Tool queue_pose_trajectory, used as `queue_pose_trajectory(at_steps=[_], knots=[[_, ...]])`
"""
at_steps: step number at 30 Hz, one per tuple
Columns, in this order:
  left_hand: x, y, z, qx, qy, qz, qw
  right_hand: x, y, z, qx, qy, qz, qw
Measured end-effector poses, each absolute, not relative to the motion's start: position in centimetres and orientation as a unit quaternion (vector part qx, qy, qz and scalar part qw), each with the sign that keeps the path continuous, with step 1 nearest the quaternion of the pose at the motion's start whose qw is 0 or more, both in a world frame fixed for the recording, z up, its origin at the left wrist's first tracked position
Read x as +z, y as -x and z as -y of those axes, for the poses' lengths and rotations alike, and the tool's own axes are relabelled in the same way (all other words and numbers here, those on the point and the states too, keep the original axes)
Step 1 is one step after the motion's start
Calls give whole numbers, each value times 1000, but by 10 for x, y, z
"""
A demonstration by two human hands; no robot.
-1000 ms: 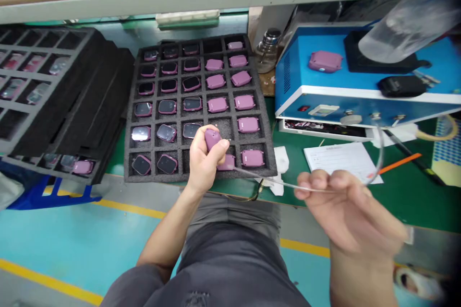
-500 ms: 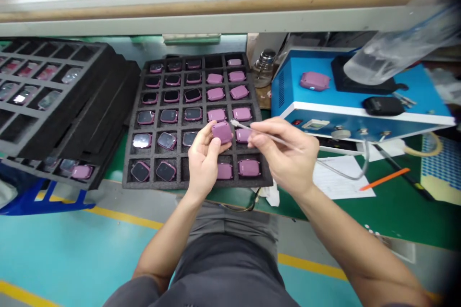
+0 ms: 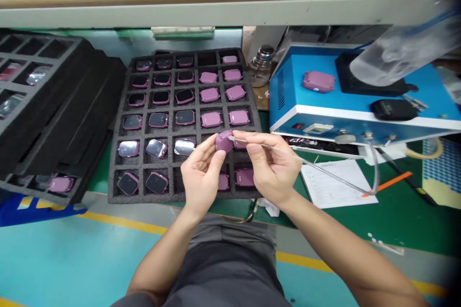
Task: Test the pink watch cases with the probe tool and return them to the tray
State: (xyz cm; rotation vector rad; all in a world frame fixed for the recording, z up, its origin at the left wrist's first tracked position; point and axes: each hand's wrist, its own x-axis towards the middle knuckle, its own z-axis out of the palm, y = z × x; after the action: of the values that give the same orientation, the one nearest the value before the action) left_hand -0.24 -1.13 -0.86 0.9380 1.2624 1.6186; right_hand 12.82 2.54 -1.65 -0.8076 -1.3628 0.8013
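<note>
Over the lower middle of a black foam tray (image 3: 175,157), my left hand (image 3: 200,172) grips a purple watch case (image 3: 224,141) between thumb and fingers, its back facing up. My right hand (image 3: 272,163) pinches a thin clear tube (image 3: 317,167) near its end, and the tip meets the right side of that case. The tray's compartments hold several dark-screened watches (image 3: 158,120) on the left and several purple cases (image 3: 211,119) on the right. From my right hand the tube curves to the front of a blue machine (image 3: 360,105).
Stacked foam trays (image 3: 72,100) stand at the left. Another purple case (image 3: 319,81) and a black object (image 3: 393,110) lie on the machine. A glass bottle (image 3: 262,64), papers (image 3: 334,183) and an orange stick (image 3: 392,182) are nearby. A shelf edge (image 3: 216,12) crosses above.
My right hand has moved the tube's tip left and down onto the held case, which is now more tilted. The camera view has shifted slightly.
</note>
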Motion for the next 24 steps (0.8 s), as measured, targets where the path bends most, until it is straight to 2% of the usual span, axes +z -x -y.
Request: queue_pose_trajectory(at_steps=[24], knots=[[-9,3,12,649,-375,-510,422,-20,-130,-25,359,360,597,621]])
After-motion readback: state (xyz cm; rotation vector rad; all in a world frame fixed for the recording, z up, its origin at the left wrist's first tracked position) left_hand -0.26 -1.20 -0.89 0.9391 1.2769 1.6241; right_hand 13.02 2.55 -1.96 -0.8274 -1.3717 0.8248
